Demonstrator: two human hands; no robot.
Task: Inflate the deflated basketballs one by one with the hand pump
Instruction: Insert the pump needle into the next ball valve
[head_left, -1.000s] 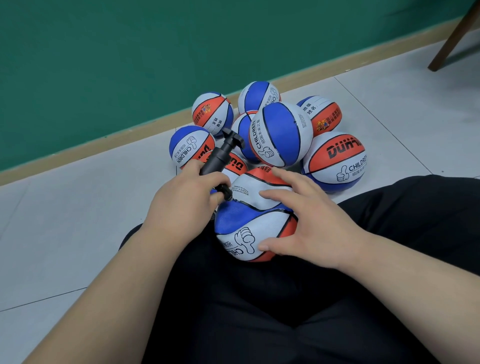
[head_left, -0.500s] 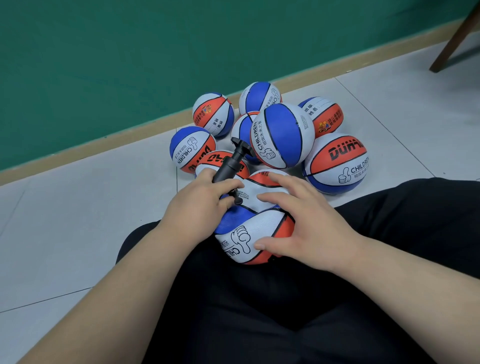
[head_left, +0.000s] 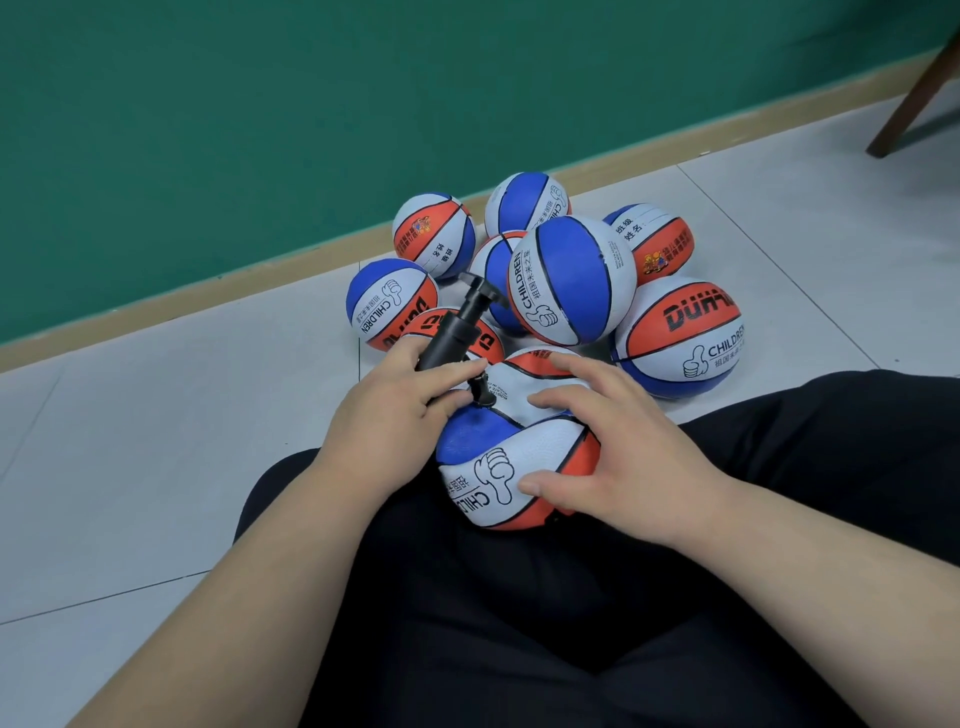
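Note:
A dented, deflated blue, white and orange basketball (head_left: 488, 457) lies on my lap between my black-trousered legs. My left hand (head_left: 395, 410) grips the barrel of a black hand pump (head_left: 457, 327), whose lower end meets the top of the ball at a small black fitting (head_left: 483, 397). The pump's T-handle points up and away. My right hand (head_left: 618, 447) rests on the right side of the ball with fingers spread, thumb low on the front.
A pile of several round blue, white and orange basketballs (head_left: 571, 280) sits on the grey tiled floor (head_left: 156, 441) just beyond my knees, by the green wall (head_left: 311, 104). A brown chair leg (head_left: 914, 98) stands at the far right.
My left hand has shifted right and lowered the pump's tip onto the ball's top. The right hand's fingers have spread a little on the ball.

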